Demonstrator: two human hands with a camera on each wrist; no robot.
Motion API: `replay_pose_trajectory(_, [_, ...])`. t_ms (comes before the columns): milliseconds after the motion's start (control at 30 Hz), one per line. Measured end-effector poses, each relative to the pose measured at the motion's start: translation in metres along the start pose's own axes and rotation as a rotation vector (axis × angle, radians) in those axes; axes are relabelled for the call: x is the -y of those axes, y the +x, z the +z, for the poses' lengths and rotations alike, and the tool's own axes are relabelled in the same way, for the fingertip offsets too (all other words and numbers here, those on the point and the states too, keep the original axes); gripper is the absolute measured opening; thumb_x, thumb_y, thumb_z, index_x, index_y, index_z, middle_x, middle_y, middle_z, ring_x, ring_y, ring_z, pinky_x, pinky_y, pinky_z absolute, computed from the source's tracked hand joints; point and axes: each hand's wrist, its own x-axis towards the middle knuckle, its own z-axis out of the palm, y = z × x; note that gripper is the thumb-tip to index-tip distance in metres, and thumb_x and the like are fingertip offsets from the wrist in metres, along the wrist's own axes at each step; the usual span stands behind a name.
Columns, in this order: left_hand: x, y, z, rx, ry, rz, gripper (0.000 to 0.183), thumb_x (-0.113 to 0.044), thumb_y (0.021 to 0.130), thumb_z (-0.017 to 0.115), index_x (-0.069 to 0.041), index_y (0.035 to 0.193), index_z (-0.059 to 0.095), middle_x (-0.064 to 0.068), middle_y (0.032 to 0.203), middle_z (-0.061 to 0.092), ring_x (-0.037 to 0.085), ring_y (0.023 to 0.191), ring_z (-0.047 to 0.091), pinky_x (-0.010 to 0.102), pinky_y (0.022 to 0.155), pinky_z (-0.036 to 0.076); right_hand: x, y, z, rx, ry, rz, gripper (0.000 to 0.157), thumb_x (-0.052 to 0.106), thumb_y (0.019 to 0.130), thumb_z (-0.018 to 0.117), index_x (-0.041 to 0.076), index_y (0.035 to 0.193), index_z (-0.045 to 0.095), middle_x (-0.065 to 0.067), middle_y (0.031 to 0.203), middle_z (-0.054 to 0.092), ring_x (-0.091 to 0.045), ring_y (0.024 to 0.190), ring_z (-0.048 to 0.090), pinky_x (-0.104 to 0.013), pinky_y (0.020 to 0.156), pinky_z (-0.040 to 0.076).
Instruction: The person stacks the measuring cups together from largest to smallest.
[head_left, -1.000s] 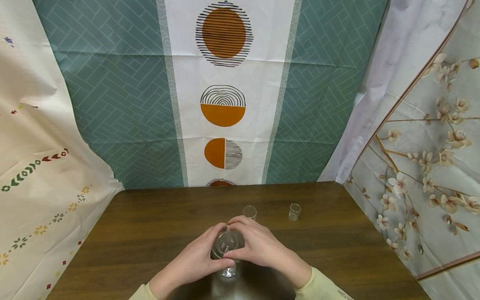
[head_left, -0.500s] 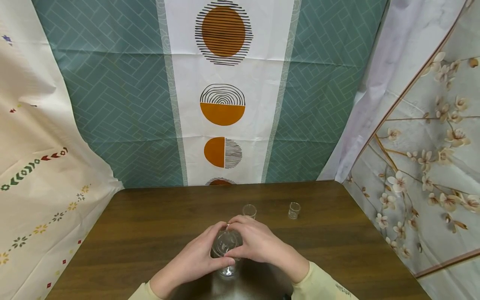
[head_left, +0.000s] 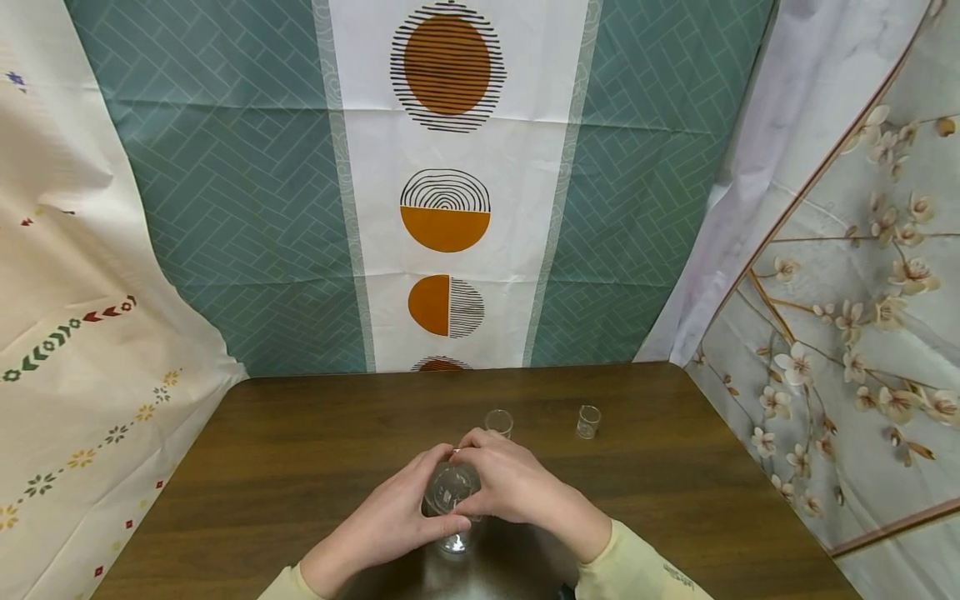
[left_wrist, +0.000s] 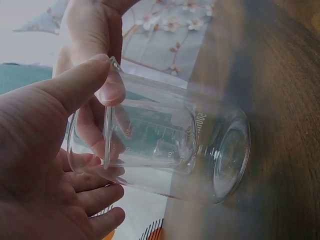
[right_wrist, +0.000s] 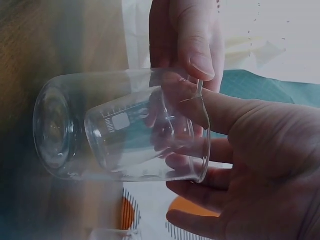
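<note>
A large clear glass beaker with a 500 ml marking stands upright on the wooden table in front of me. Inside it, its base above the larger one's floor, is a smaller beaker marked 100 ml, leaning slightly in the right wrist view. My left hand holds the large beaker near its rim, thumb on the near side and fingers around the far side. From the right, my right hand reaches into the mouth, pinching the small beaker's upper part between thumb and fingers. Glass and overlapping fingers partly hide its rim.
Two more small glass beakers stand farther back: one beaker just beyond my right fingers, the other beaker to the right. The brown table meets a green patterned curtain behind. Printed cloths hang at both sides.
My right hand and sleeve have shifted slightly left, and the small beaker's rim stands out less inside the large one. My left hand stays nearly still around the large beaker.
</note>
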Motion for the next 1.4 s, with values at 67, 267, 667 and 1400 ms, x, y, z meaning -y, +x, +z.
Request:
replay_pose_trajectory(67, [0.0,0.0,0.0,0.004,-0.003,-0.003,0.085,-0.063,0.092,0.085,-0.018,0.156,0.051,0.0,0.152,0.059,0.023,0.135,0.061,0.054,0.108,0.054,0.001,0.0,-0.001,0.008,-0.008,0.002,0.058,0.038,0.079,0.102,0.014,0.128,0.08,0.006,0.126,0.064,-0.015,0.117,0.063,-0.035,0.093,0.058])
replay_pose_trajectory(267, [0.0,0.0,0.0,0.016,0.0,-0.009,0.085,-0.061,0.092,0.086,-0.017,0.156,0.05,0.001,0.152,0.059,0.024,0.134,0.062,0.054,0.106,0.055,0.004,0.002,-0.002,0.033,-0.041,-0.001,0.059,0.036,0.077,0.102,0.015,0.128,0.081,0.007,0.124,0.063,-0.014,0.112,0.058,-0.031,0.091,0.056])
replay_pose_trajectory(667, [0.003,-0.001,0.002,0.015,0.007,-0.01,0.083,-0.06,0.092,0.086,-0.021,0.155,0.05,-0.004,0.15,0.059,0.018,0.132,0.061,0.05,0.106,0.055,0.005,0.007,-0.005,0.063,-0.094,-0.031,0.05,0.036,0.077,0.102,0.018,0.12,0.085,0.008,0.118,0.061,-0.012,0.104,0.053,-0.027,0.084,0.052])
replay_pose_trajectory(1400, [0.002,0.0,0.0,0.022,0.003,-0.02,0.086,-0.066,0.091,0.084,-0.019,0.156,0.05,-0.004,0.152,0.059,0.02,0.136,0.059,0.053,0.108,0.054,0.006,0.01,-0.006,0.062,-0.173,-0.054,0.05,0.039,0.075,0.104,0.02,0.117,0.086,0.008,0.113,0.06,-0.013,0.103,0.054,-0.031,0.089,0.052])
